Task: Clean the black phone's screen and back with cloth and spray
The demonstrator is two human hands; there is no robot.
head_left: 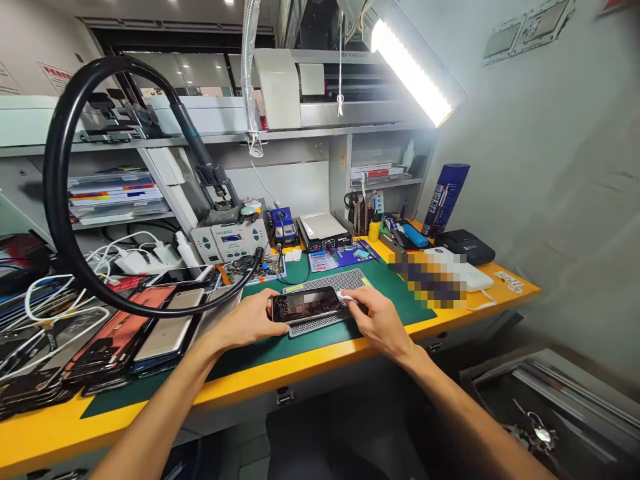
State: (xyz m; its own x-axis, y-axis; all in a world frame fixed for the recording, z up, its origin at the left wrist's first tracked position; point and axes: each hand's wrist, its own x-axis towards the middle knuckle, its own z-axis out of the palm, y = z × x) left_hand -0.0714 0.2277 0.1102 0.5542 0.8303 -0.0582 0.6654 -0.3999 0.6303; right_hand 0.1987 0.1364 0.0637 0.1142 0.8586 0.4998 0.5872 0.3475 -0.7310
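A dark smartphone (306, 305) lies tilted over a grey perforated mat (320, 325), its glossy screen facing up with faint marks on it. My left hand (250, 319) grips the phone's left end between thumb and fingers. At the opposite end, my right hand (375, 319) pinches a small white piece (344, 296) against or right beside the phone's edge. Whether that piece is a plug or something else is too small to tell. Under the perforated mat spreads a green work mat (410, 308).
Stacked phones and panels (170, 327) and white cables (65, 287) crowd the left. A thick black hose (50, 180) loops over them from a soldering station (235, 240). Behind stands a flat heating plate (325, 229). A white device (475, 272) lies right; a lamp (410, 73) hangs above.
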